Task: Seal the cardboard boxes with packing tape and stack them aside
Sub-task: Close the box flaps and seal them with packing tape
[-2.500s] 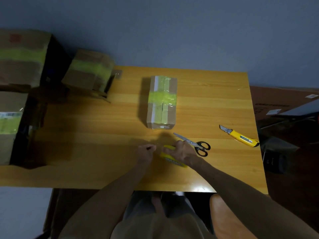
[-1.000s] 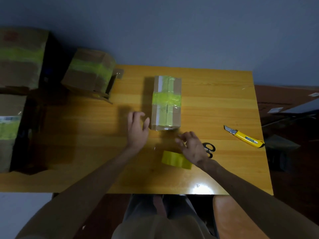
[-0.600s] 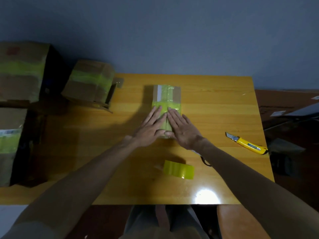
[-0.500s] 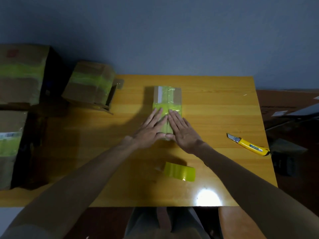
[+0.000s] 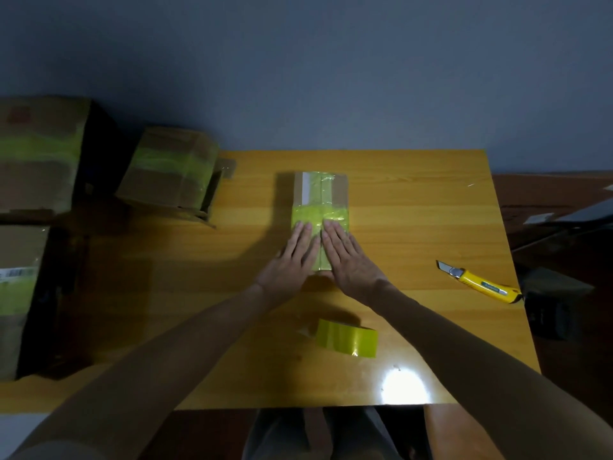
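The closed, yellow-taped cardboard box (image 5: 321, 200) lies on the worktop (image 5: 431, 227) nearer its far edge, contents hidden, with the left grip (image 5: 292, 260) and right grip (image 5: 348, 257) spread flat on top, fingers straight.

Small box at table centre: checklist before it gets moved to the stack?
1. Hands placed: left hand and right hand lie flat on top of the small box, fingers straight. ok
2. Lengthwise tape on top: near end hidden under the hands. cannot tell
3. Tape roll off the box, lying on the table. ok
4. Utility knife lies right of the box, apart from both hands, but blade out. not ok
5. Box underside sealed: hidden. cannot tell
6. Free spot among the taped boxes at left. cannot tell
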